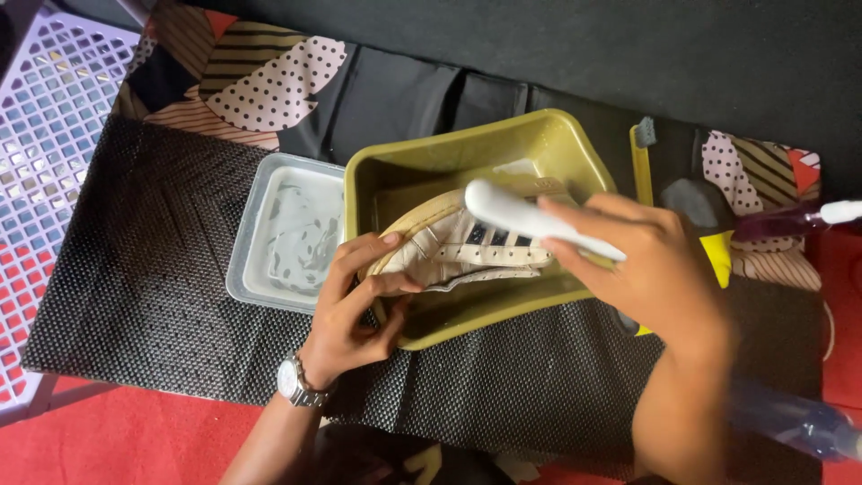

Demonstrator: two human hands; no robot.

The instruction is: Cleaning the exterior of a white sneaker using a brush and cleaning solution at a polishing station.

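A: The left hand (355,310) pinches the white sneaker's (467,251) heel inside the olive tub (431,162).

B: The right hand (651,260) curls around a white brush (525,218); probably bristles downward. Short, light strokes suit, with the heel held firm.

Black woven mat (135,269) covering the surface, olive-green tub (503,148) at centre, grey tray of soapy water (260,224) touching it at nine o'clock, yellow-handled brush (718,256) at three o'clock, patterned cloth (260,81) at eleven o'clock.
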